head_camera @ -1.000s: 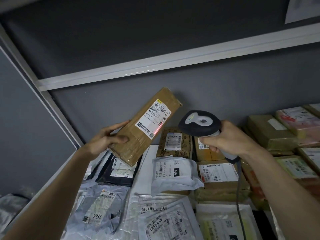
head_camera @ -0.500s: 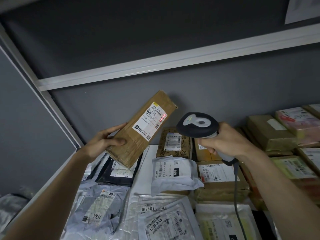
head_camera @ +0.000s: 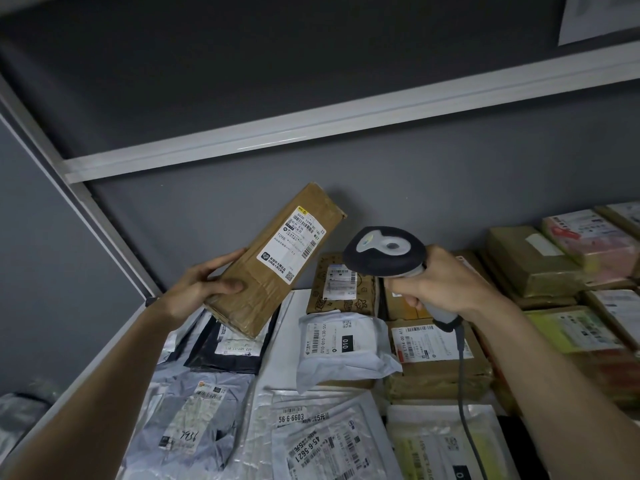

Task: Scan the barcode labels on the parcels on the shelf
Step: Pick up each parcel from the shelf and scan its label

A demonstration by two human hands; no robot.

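Left hand: the left hand (head_camera: 204, 289) is seen in the left centre of the frame; its fingers and thumb are curled around the lower end of the brown parcel (head_camera: 273, 261).
Brown parcel: it is held up above the shelf, tilted, with its upper end toward the centre top; a white barcode label (head_camera: 292, 244) is stuck on its facing side.
Right hand: the right hand (head_camera: 440, 285) is seen right of centre; its fingers are wrapped around the handle of the scanner (head_camera: 384, 251).
Scanner: its dark head is placed just beside the brown parcel, to the right, not touching; a grey cable (head_camera: 462, 393) hangs from the handle.
Shelf: the white shelf (head_camera: 277, 344) in the lower half is covered with other parcels, such as a white bag parcel (head_camera: 341, 344) and a grey bag parcel (head_camera: 194, 417).
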